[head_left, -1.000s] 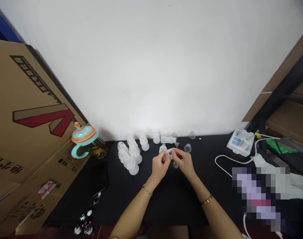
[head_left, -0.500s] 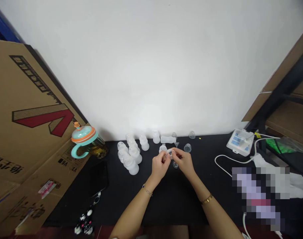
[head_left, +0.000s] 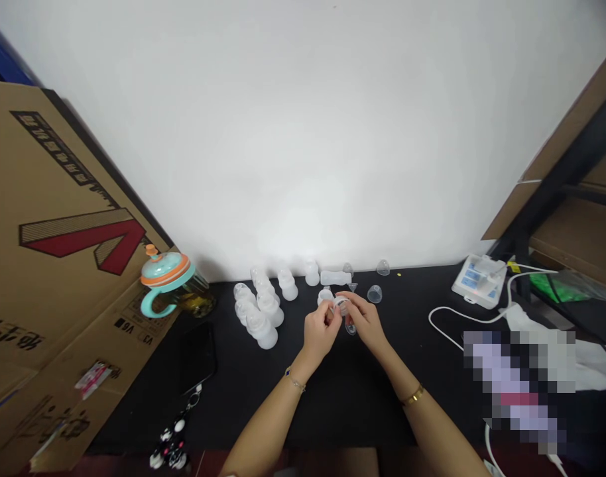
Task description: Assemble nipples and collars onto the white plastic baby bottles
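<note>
My left hand [head_left: 321,329] and my right hand [head_left: 366,322] meet above the black table, both pinching a white screw ring [head_left: 341,303], the kind on a baby bottle. Just behind my left fingers stands an uncapped white bottle [head_left: 325,295]. A clear teat-like piece [head_left: 351,328] lies under my right hand, partly hidden by it. Farther back are a white bottle on its side [head_left: 335,278], a clear dome cap [head_left: 374,294] and another clear dome cap [head_left: 383,267]. Several white baby bottles [head_left: 262,329] with clear caps stand grouped to the left.
A glass teapot [head_left: 196,295] with a turquoise lid stands at the left, by a large cardboard box [head_left: 79,265]. A black phone [head_left: 198,358] with a beaded strap lies nearer. On the right are a white power strip [head_left: 479,281], its cable and white cloth.
The ring has been tilted between my fingers, and my right fingers have shifted over its top. My left hand stays almost in place. The view has moved slightly.
</note>
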Motion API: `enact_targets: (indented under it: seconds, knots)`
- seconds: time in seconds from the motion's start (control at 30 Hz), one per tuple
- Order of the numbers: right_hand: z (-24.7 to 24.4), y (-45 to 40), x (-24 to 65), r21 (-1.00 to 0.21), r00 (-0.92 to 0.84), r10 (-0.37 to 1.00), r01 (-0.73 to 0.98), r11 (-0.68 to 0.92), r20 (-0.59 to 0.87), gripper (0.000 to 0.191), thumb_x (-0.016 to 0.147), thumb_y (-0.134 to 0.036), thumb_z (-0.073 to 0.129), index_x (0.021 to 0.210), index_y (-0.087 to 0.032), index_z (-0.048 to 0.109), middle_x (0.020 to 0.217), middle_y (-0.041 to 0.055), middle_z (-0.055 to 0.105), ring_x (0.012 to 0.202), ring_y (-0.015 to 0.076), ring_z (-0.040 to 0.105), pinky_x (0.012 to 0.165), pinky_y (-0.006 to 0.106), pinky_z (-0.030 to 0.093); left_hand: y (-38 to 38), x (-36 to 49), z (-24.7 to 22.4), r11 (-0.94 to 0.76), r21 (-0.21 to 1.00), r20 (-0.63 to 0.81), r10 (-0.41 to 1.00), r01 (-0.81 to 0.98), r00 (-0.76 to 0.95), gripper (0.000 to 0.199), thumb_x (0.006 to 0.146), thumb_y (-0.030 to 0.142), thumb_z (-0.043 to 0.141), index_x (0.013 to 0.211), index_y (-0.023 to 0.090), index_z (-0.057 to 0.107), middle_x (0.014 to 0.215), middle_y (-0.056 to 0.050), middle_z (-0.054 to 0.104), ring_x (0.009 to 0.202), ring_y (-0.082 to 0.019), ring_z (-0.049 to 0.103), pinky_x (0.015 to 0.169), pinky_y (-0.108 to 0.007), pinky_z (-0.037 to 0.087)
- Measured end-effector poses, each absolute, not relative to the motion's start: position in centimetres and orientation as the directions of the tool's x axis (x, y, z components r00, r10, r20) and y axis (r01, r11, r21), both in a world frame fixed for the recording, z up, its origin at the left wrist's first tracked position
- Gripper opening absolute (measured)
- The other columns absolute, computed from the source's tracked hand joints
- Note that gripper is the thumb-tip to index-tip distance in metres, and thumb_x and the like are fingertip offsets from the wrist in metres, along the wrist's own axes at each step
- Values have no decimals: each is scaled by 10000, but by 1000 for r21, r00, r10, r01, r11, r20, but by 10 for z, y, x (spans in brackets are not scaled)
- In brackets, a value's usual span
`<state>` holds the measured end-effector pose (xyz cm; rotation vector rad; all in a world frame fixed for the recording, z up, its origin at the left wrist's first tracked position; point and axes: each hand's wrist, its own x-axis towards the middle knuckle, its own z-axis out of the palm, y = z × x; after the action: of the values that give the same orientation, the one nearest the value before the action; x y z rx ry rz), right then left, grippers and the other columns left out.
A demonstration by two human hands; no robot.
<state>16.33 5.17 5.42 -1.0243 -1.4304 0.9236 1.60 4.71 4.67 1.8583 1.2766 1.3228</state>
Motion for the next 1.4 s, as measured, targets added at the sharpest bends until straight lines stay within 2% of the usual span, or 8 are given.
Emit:
enact_targets:
  seconds: [0.1,0.2,0.4,0.67,1.4]
  knots:
    - [53,56,163,-973,-73,970,-21,230,231,435,921,-436,516,1177,-145,712,680,17,685,489,140,588,462,240,451,47,16,47,-422,820,423,902,387,88,188,948,348,543,825,213,585,516,70,463,455,-100,417,516,-227,294]
    - [53,60,161,-983,-92,983,-108,148,158,452,872,-487,579,1116,-136,726,632,14,675,472,149,604,431,234,441,46,17,48,-426,817,425,900,389,92,197,952,360,541,830,211,579,513,68,488,452,-99,436,514,-222,301]
    - [53,61,163,-984,-83,991,-156,90,104,446,813,-525,672,1039,-149,755,627,17,689,450,134,592,428,229,445,45,17,50,-419,807,422,902,416,91,203,950,352,533,811,208,564,510,75,471,455,-93,432,510,-213,303]
    - [55,60,164,-984,-73,984,-86,155,161,388,842,-496,653,999,-164,781,566,0,654,437,127,577,425,223,423,45,16,48,-425,801,425,900,422,98,198,953,341,516,808,210,549,524,73,449,467,-96,415,519,-221,300]
    - [60,52,164,-937,-43,949,150,315,312,352,947,-430,528,947,-175,770,593,-13,594,457,117,535,460,213,406,45,18,51,-423,811,417,903,404,109,267,962,368,508,749,208,526,531,67,436,478,-93,401,530,-229,292]
